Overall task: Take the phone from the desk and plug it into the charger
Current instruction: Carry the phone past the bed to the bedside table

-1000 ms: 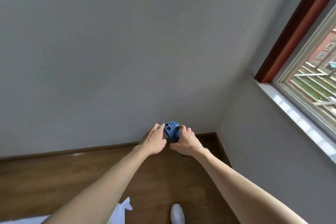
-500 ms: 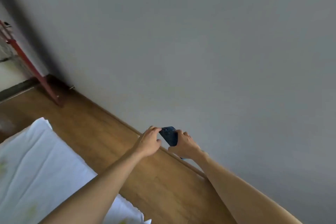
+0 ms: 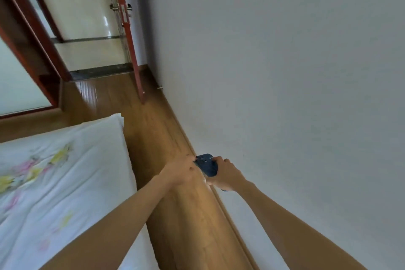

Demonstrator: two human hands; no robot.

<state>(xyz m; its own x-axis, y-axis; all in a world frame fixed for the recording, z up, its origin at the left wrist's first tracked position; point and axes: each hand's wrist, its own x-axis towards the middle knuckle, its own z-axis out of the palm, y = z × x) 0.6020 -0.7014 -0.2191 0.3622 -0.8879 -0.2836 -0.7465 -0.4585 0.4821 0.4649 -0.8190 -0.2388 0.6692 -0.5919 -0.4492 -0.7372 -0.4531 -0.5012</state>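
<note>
I have the phone (image 3: 207,165) pinched between both hands — left hand (image 3: 183,170) and right hand (image 3: 225,174) closed on its ends, long axis across; no charger visible.

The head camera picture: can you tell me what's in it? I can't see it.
Two hands, left hand and right hand, hold a blue phone above a wooden floor beside a white wall. A white bed lies left; an open door stands beyond.
</note>
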